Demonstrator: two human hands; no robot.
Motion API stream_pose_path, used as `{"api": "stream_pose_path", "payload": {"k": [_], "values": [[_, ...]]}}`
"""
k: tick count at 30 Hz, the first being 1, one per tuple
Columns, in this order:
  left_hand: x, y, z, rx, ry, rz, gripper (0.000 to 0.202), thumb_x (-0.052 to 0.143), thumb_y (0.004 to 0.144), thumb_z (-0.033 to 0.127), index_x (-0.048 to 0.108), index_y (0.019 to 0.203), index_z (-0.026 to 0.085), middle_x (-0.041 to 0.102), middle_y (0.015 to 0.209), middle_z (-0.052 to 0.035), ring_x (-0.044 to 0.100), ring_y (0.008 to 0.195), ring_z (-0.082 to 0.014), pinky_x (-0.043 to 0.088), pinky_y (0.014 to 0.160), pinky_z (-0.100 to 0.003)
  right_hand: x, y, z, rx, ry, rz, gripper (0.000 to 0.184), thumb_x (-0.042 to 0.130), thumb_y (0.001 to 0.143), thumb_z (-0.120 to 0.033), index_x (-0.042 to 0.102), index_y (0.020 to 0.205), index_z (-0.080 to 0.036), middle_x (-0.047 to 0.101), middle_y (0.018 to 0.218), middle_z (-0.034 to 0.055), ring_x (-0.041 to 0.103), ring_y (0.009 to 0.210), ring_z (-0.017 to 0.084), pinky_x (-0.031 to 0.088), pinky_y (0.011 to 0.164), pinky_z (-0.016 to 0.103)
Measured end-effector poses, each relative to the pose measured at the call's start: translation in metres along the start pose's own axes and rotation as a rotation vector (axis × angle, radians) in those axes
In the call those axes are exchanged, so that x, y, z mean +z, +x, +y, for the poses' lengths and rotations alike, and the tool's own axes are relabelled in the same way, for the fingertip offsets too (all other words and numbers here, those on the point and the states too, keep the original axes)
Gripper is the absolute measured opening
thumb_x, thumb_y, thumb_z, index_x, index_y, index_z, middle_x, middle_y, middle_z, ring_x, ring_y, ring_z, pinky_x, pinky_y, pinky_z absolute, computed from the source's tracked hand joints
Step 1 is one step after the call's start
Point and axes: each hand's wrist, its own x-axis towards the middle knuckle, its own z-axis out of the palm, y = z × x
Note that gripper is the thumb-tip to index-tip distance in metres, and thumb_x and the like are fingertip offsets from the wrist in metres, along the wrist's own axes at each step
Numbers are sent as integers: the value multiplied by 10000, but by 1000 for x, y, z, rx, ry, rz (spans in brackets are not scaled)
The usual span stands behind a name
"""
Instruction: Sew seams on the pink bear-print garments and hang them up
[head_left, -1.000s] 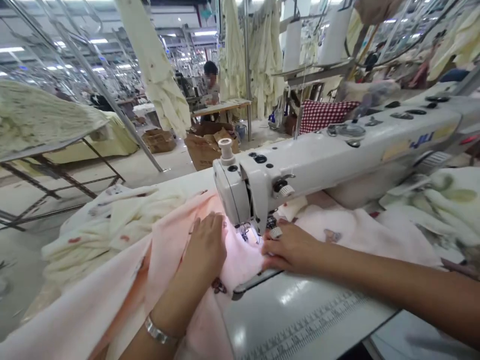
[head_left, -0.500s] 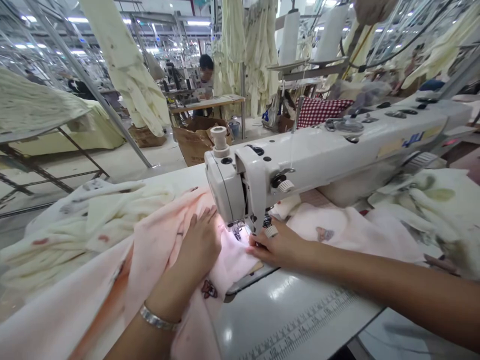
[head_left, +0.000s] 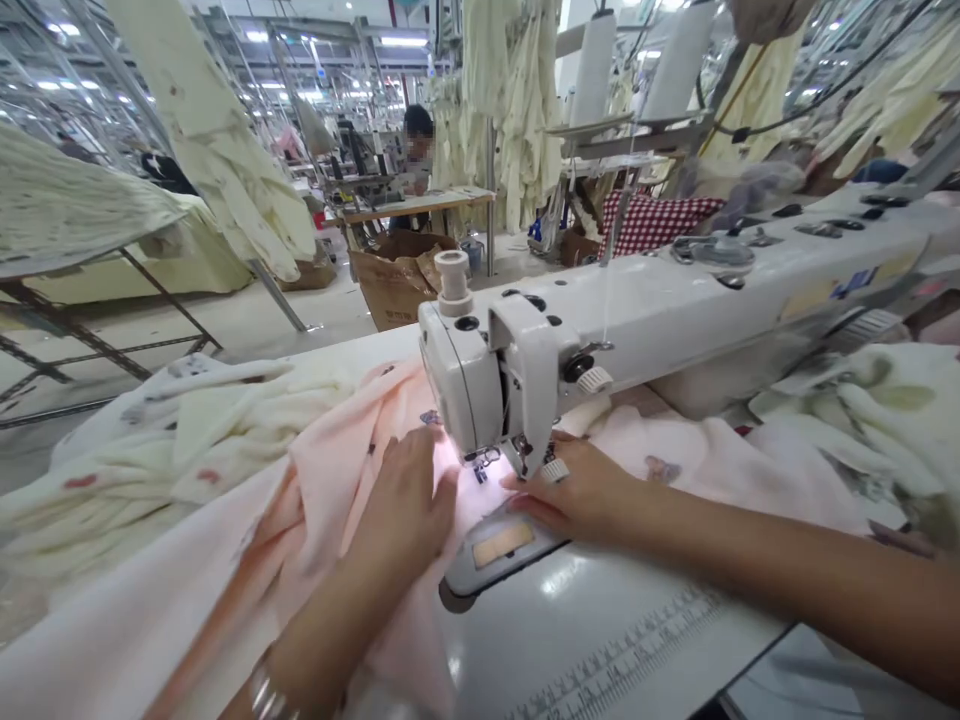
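A white sewing machine (head_left: 675, 300) stands across the table, its needle and presser foot (head_left: 487, 462) lit from above. Pale pink printed fabric (head_left: 330, 480) lies under the foot and spills off to the left. My left hand (head_left: 405, 500) rests flat on the pink fabric just left of the needle, fingers stretched out. My right hand (head_left: 581, 495) lies on the fabric right of the foot, fingers together pressing the cloth down. The metal plate (head_left: 499, 550) in front of the needle is bare.
Cream printed garments (head_left: 187, 430) are heaped at the table's left and more pale cloth (head_left: 877, 420) at the right. A ruler strip (head_left: 637, 640) runs along the table front. Beyond are racks, hanging cream garments (head_left: 225, 150), cardboard boxes (head_left: 390, 275) and a seated person (head_left: 416, 135).
The pink fabric has slid back past the needle, uncovering the metal plate in front of it. Both hands stayed beside the presser foot and followed the cloth.
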Motion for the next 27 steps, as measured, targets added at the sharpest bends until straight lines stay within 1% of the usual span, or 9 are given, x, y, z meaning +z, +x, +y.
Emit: {"api": "stream_pose_path", "payload": {"k": [2, 5, 7, 10, 13, 16, 21, 24, 27], "values": [[-2, -24, 11, 45, -10, -47, 267, 447, 805, 237, 453, 1061, 160, 540, 1008, -96, 510, 974, -263, 416, 903, -510, 3, -2, -8, -65, -9, 36, 230, 476, 904, -338, 662, 946, -209, 653, 717, 43, 557, 709, 192, 395, 711, 344], [-4, -40, 17, 106, 44, -97, 198, 423, 785, 157, 484, 974, 151, 524, 1002, -109, 497, 956, -272, 424, 865, -498, 8, 1, -16, -74, -61, 23, 236, 443, 923, -322, 635, 954, -189, 632, 686, 21, 512, 606, 155, 353, 651, 321], [-5, -38, 15, 72, 45, -104, 146, 372, 805, 126, 497, 869, 168, 543, 951, -90, 521, 898, -246, 454, 785, -419, 10, 3, -18, -87, -99, 13, 206, 438, 916, -248, 627, 877, -177, 616, 704, 16, 478, 586, 135, 316, 625, 308], [-11, -32, 14, 5, -13, -71, 139, 367, 864, 199, 492, 804, 198, 552, 831, -30, 540, 779, -196, 439, 672, -331, 11, 2, -18, -161, -79, 45, 238, 411, 912, -194, 609, 781, -182, 580, 708, 10, 451, 602, 122, 270, 602, 289], [-15, -32, 19, -4, -58, -106, 171, 389, 870, 250, 505, 752, 206, 537, 762, -6, 525, 709, -173, 407, 630, -307, 9, -4, -18, -249, 0, 86, 223, 435, 895, -227, 610, 762, -191, 558, 705, 12, 451, 642, 132, 240, 585, 278], [-15, -35, 25, -37, -101, -140, 200, 409, 861, 255, 504, 693, 203, 528, 740, -1, 512, 694, -164, 384, 606, -297, 7, -8, -20, -277, 65, 71, 142, 486, 851, -230, 624, 850, -196, 580, 777, 23, 463, 702, 151, 248, 605, 286], [-14, -38, 22, -69, -187, -72, 190, 425, 861, 241, 537, 711, 206, 540, 772, 5, 524, 739, -154, 392, 658, -296, 6, -5, -25, -279, 130, -58, 284, 497, 880, -394, 590, 1059, -194, 560, 806, 25, 441, 729, 170, 275, 671, 323], [-16, -40, 19, -12, -173, -87, 157, 433, 846, 217, 577, 784, 212, 557, 815, 0, 528, 749, -157, 401, 662, -297, 5, -2, -27, -242, 149, -147, 465, 505, 852, -544, 548, 1169, -207, 529, 845, 34, 418, 720, 169, 291, 699, 332], [-16, -41, 19, -15, -159, -116, 165, 430, 852, 216, 580, 783, 208, 564, 812, -2, 530, 758, -163, 405, 665, -301, 3, -2, -27, -264, 118, -187, 495, 461, 851, -601, 526, 1219, -274, 493, 854, 36, 395, 713, 172, 288, 702, 340]]}}
